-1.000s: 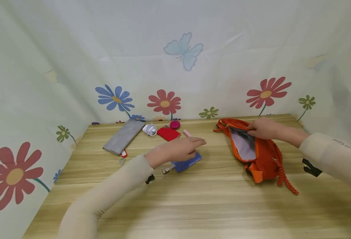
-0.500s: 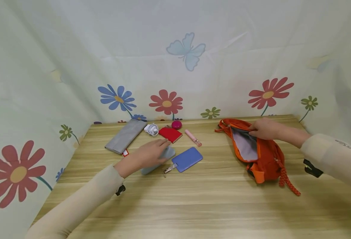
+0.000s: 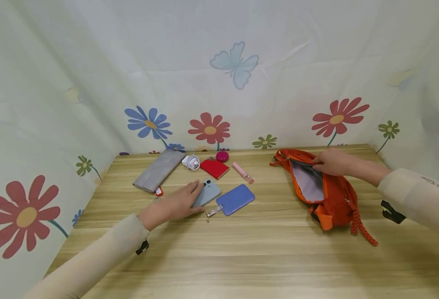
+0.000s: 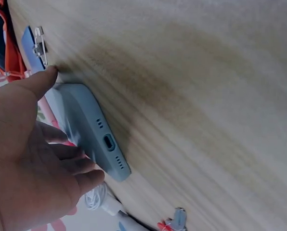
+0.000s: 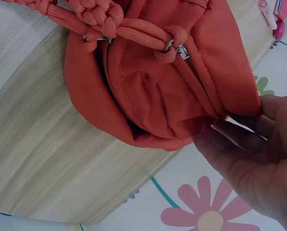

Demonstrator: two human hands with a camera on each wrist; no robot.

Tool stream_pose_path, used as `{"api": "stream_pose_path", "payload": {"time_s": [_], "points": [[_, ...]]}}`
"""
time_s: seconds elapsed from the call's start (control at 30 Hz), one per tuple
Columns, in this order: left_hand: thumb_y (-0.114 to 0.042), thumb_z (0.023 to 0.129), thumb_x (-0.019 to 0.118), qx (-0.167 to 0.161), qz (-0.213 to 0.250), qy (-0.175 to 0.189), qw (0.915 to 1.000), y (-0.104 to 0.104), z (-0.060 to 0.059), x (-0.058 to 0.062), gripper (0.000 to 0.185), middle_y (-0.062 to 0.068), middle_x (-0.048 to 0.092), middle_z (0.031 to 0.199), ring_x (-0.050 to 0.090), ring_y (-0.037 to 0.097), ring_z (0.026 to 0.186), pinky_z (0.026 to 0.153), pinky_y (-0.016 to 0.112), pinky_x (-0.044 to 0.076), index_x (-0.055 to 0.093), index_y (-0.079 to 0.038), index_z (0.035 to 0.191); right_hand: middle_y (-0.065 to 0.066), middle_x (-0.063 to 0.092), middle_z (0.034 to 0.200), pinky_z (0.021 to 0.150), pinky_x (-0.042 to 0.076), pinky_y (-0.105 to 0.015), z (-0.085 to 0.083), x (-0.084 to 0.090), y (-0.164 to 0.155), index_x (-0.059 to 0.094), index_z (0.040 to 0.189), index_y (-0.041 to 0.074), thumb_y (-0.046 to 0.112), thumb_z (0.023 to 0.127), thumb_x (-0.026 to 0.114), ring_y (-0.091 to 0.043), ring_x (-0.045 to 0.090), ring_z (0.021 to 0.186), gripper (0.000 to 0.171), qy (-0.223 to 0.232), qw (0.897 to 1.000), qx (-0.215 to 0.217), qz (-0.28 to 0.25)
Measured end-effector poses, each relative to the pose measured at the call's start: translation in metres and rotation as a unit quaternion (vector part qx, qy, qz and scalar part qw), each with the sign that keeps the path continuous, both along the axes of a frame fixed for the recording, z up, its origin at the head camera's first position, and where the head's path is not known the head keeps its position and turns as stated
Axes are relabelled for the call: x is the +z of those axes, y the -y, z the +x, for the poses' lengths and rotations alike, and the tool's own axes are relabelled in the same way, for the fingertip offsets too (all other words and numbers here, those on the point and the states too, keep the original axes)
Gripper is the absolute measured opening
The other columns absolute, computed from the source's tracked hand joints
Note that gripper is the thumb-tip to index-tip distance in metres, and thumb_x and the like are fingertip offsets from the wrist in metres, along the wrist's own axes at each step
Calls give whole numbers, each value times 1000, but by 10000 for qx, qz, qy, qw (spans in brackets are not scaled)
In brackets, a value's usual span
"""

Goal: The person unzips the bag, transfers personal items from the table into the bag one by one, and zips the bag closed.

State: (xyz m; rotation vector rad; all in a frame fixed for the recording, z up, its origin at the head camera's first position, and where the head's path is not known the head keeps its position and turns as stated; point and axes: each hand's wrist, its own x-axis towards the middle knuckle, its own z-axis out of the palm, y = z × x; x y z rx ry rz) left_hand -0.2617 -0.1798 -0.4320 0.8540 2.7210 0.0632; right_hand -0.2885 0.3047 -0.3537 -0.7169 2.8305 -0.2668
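Bright, even, diffuse light with faint soft shadows; head view bows at edges, left wrist view slightly blurred.

Wooden table (image 3: 264, 257), pale striped grain, fills lower frame. Flower-print curtain (image 3: 92, 74) encloses it from 9 through 12 to 3 o'clock; blue butterfly (image 3: 234, 63) at 12. Even, diffuse light.

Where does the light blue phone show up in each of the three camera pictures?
Head view: the phone lies left of centre on the table, under the left hand.
Left wrist view: the phone sits left of centre, its port end facing the camera, thumb and fingers around it.
Right wrist view: not in it.
Shared landmark: the blue card holder, beside the phone, shows at top left in the left wrist view.
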Motion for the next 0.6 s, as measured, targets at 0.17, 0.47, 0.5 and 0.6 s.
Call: {"api": "stream_pose_path", "payload": {"time_s": [0.17, 0.47, 0.5, 0.6], "points": [[-41, 105, 55, -30, 205, 102, 9997, 0, 1, -2, 81, 29, 15, 165, 20, 42, 152, 121, 51, 26, 19, 6, 159, 0, 53, 67, 59, 40, -30, 1, 1, -1, 70, 115, -12, 10, 100, 60, -13, 45, 57, 28, 13, 10000, -4, -50], [-32, 108, 52, -255, -160, -66, 9995, -6, 3, -2, 72, 38, 18, 160, 23, 50, 149, 119, 54, 28, 24, 15, 154, 2, 47, 65, 59, 38, -30, 2, 1, -2, 73, 106, -7, 11, 100, 60, -13, 43, 57, 23, -35, 10000, 47, -27], [-31, 108, 52, -295, -219, -107, 9993, -7, 3, -1, 70, 39, 19, 159, 23, 52, 148, 119, 55, 28, 25, 16, 153, 2, 46, 65, 59, 38, -30, 2, 1, -2, 73, 105, -6, 11, 100, 60, -13, 43, 58, 22, -44, 10000, 56, -26], [-27, 108, 51, -427, -394, -253, 9980, -10, 6, 2, 66, 41, 23, 156, 27, 54, 145, 117, 55, 30, 29, 19, 150, 2, 47, 65, 59, 39, -30, 2, 2, -2, 73, 106, -6, 11, 100, 60, -13, 44, 58, 22, -22, 10000, 47, -34]]}}
